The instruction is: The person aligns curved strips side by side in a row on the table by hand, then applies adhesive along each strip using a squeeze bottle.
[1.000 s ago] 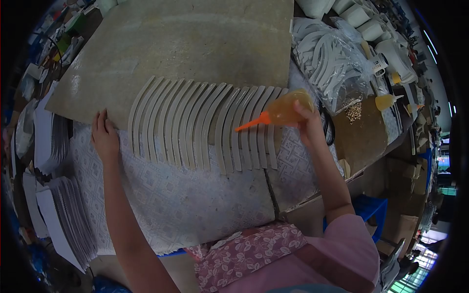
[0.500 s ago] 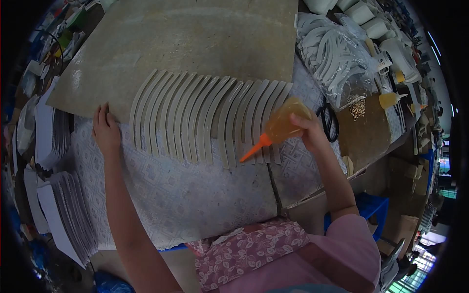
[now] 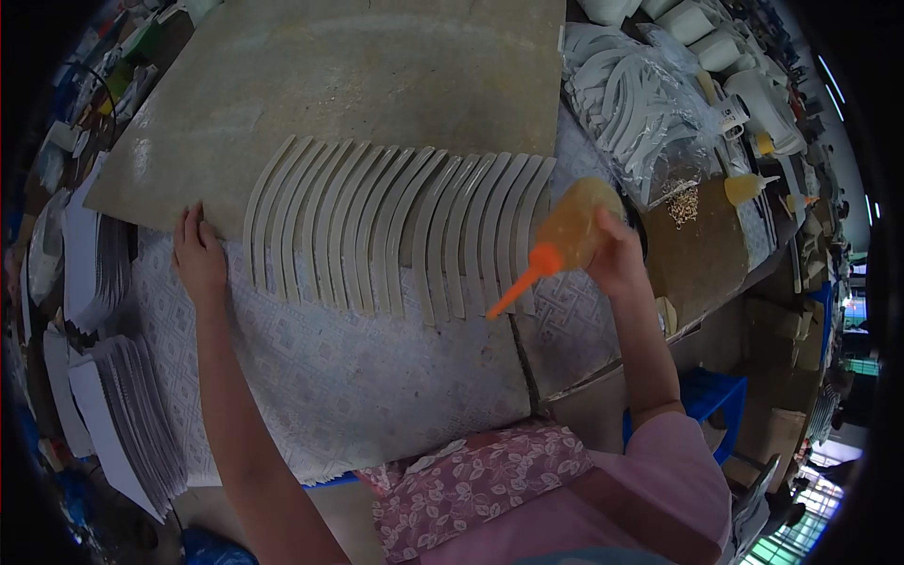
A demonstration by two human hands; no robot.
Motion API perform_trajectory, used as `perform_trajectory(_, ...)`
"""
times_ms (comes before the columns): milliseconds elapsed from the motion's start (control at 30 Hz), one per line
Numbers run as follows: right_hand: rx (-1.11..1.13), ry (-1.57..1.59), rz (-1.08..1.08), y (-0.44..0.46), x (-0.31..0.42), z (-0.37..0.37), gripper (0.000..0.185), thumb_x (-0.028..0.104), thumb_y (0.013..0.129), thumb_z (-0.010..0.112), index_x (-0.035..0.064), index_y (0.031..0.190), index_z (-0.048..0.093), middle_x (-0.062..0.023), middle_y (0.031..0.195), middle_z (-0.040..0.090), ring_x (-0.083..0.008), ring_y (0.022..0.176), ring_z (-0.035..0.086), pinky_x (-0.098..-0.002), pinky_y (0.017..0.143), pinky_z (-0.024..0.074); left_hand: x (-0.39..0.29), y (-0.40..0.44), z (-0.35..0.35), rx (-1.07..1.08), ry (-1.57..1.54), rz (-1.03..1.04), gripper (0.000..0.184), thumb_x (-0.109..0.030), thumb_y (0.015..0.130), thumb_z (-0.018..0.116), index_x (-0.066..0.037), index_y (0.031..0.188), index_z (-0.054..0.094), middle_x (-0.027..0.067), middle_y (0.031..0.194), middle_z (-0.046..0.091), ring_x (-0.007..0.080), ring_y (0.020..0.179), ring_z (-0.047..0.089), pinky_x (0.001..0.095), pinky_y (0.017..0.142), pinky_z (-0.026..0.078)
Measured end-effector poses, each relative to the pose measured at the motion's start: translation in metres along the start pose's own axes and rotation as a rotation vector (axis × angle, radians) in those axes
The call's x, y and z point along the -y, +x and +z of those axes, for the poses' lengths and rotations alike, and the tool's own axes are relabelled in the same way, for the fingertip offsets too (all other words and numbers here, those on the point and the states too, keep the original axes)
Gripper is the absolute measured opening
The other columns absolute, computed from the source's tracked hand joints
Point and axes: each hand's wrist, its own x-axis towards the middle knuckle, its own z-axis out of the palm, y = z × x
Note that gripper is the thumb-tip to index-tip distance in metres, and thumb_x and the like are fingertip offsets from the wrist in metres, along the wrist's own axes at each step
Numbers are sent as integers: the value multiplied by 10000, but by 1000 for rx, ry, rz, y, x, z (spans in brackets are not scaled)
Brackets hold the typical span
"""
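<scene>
My right hand (image 3: 619,252) grips a squeeze bottle (image 3: 582,218) of yellowish, glue-like liquid with an orange nozzle. The bottle is tilted, its nozzle tip pointing down and left near the lower ends of the strips; I cannot tell whether it touches one. Many thin, curved, pale strips (image 3: 452,237) lie side by side in a row, across the front edge of a large brownish board (image 3: 377,75) and onto the patterned tablecloth (image 3: 377,395). Some strips look shiny on top. My left hand (image 3: 200,256) lies at the board's front-left edge, fingers stretched out, holding nothing.
To the right are a clear plastic bag (image 3: 640,113) of curved white pieces, a heap of small tan bits (image 3: 683,205) and another yellow bottle (image 3: 744,189). Stacks of white sheets (image 3: 122,414) stand at the left. A blue stool (image 3: 720,400) is below right.
My right hand has moved the bottle to the right, and its nozzle tip has shifted right past several strips' lower ends. My left hand stays at the board's edge.
</scene>
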Motion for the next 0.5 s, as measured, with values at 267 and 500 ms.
perform_trajectory(267,-329,-187,-553,35,28,-8,435,231,873,685,-4,1189,500,-118,1102,603,-227,967,644,-351,725,594,-4,0,-3,4,5,-5,387,-261,979,384,-200,1336,524,61,1429,448,246,1316,416,452,1090,259)
perform_trajectory(500,-365,-249,-556,44,28,-9,445,211,857,707,-1,1182,490,-105,1069,594,-206,947,631,-341,725,584,0,0,0,-12,11,7,383,-263,980,388,-201,1331,528,65,1424,454,250,1312,421,449,1083,272)
